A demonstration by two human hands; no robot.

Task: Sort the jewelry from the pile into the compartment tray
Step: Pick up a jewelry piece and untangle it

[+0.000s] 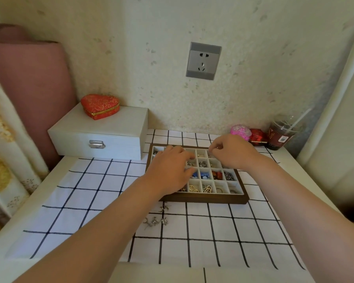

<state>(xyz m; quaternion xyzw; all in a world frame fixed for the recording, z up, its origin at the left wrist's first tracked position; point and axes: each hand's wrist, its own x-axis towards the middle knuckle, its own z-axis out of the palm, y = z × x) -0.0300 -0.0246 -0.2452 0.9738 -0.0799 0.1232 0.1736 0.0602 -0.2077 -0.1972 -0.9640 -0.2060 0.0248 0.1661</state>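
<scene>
White cloth [90,201] with dark grid, red heart box [99,106], brown tray [208,199]

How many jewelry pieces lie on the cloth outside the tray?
4 pieces: one just before the tray, three in a row closer to the person. The left forearm may hide more.

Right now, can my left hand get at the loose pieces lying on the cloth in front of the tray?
Probably yes. The loose pieces lie uncovered on the cloth just in front of the tray; the left hand, over the tray, would only need drawing back.
</scene>
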